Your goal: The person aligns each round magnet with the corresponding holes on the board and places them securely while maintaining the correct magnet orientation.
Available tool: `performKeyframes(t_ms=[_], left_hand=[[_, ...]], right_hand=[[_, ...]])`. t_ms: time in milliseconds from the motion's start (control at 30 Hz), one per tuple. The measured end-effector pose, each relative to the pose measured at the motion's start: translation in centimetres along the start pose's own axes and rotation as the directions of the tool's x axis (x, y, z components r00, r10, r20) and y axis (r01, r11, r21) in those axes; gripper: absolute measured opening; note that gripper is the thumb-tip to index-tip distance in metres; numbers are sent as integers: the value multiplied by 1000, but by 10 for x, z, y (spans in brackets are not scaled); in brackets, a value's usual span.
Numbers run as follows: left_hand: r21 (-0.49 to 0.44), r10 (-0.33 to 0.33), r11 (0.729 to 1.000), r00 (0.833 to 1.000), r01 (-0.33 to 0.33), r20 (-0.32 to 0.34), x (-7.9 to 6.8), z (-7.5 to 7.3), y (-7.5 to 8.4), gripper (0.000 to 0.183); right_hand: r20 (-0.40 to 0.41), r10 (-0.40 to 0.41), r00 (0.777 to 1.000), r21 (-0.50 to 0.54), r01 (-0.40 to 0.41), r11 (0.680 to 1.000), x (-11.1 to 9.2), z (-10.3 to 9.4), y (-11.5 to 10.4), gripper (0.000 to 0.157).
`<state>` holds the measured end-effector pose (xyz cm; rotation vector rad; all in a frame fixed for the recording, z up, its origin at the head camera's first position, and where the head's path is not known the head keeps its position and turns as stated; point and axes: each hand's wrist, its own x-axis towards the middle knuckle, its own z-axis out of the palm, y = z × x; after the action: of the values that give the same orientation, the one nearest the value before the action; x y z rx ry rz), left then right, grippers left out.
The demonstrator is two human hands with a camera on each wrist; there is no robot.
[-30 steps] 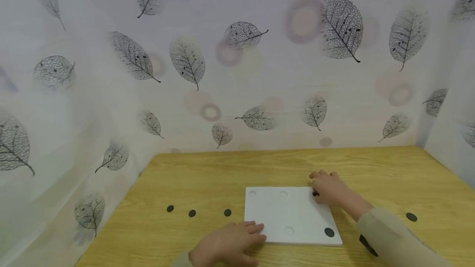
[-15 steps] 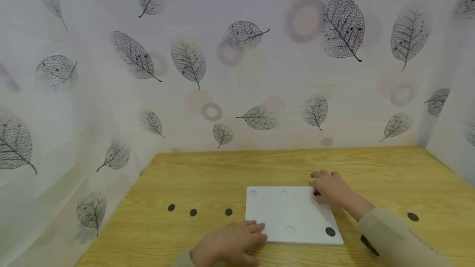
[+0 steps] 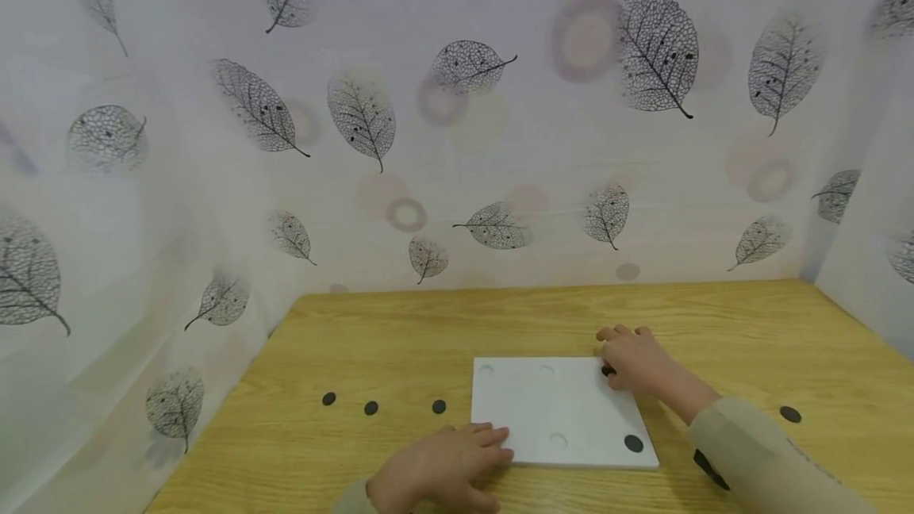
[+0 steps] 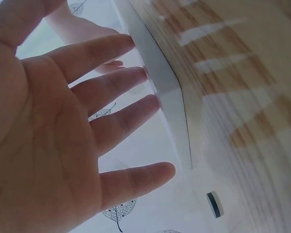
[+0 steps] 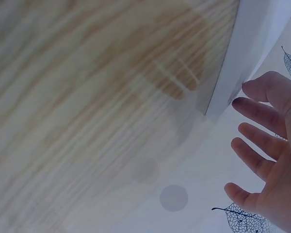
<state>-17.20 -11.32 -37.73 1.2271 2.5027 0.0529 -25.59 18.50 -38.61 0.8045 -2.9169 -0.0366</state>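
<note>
A white rectangular board [image 3: 550,411] with shallow round recesses lies on the wooden table. One black disc [image 3: 633,443] sits at its near right corner. At the far right corner, my right hand [image 3: 637,363] pinches another black disc [image 3: 608,371] between thumb and index finger, against the board; the other fingers are spread. In the right wrist view, the thumb and index fingertips meet at the board's edge and the disc is hidden. My left hand [image 3: 446,466] rests its straight, spread fingertips on the board's near left edge, as the left wrist view also shows.
Left of the board, three black discs [image 3: 371,408] lie in a loose row on the table [image 3: 428,324]. One more disc [image 3: 790,414] lies at the right. A dark object [image 3: 711,469] is partly hidden by the right sleeve. Leaf-patterned cloth [image 3: 457,141] surrounds the table.
Both hands and the board hold their places. Only a slight shift of the whole head view shows.
</note>
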Motion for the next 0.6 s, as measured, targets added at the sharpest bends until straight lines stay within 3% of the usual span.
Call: performKeyframes(t_ms=[200, 600], left_hand=[[38, -3, 999, 1000, 4, -20, -1, -1, 2, 52], [19, -7, 1000, 1000, 7, -6, -2, -3, 2, 51]], right_hand=[[-4, -3, 1000, 2, 3, 1000, -4, -4, 2, 13], [-14, 0, 1000, -10, 0, 1000, -23, -7, 12, 11]])
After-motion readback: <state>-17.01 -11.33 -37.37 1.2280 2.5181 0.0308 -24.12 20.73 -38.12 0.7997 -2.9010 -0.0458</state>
